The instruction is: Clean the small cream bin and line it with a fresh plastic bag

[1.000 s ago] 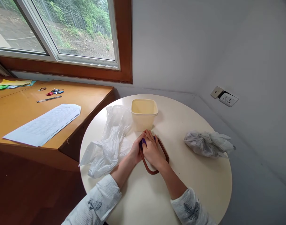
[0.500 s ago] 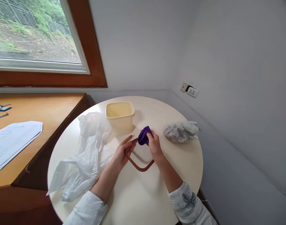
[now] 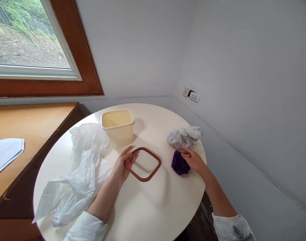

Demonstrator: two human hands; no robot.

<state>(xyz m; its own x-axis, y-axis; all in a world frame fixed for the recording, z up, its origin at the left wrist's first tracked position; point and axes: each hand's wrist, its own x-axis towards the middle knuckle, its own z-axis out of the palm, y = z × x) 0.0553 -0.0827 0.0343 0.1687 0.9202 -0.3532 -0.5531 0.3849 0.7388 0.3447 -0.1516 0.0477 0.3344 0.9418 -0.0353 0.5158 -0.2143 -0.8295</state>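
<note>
Just below picture center, left hand (image 3: 121, 167) pinching brown square ring (image 3: 144, 179) by left side, over white surface (image 3: 153, 211). Right of center, right hand (image 3: 194, 161) touching purple cloth (image 3: 179, 164); can't tell if pinching. Cream tub (image 3: 120, 134) standing left of center, knotted bag (image 3: 183, 138) lying just beyond cloth, plastic bag (image 3: 84, 172) spreading at lower left.

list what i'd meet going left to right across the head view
Papers, loose plastic bag, tub, brown frame, purple cloth.
</note>
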